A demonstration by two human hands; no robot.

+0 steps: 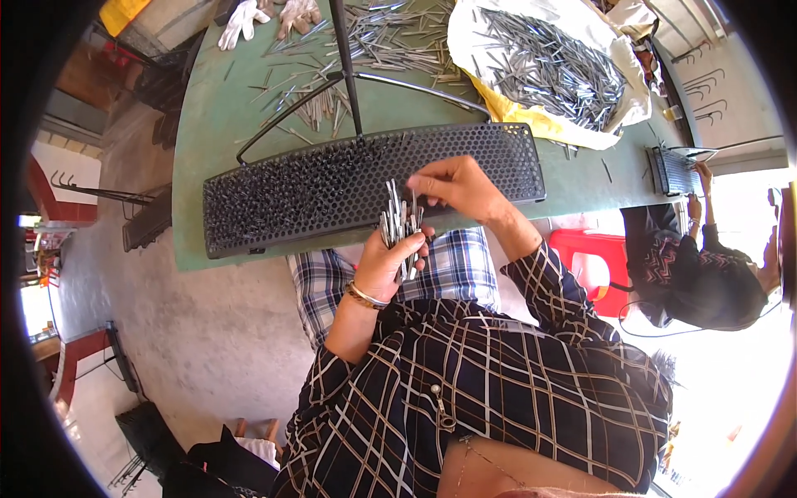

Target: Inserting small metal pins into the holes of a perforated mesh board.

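Green bench (193,158), black perforated rack (498,158) on it. Left hand (392,259) clamped round metal rods (398,222), right hand (459,186) pinching one's top. Probably light, stiff, slick; grip mid-shaft.

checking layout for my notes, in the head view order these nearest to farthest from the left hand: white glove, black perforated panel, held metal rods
1. Metal rods: gripped in the left hand.
2. Black perforated panel: just beyond, along the table's near edge.
3. White glove: table's far left corner.
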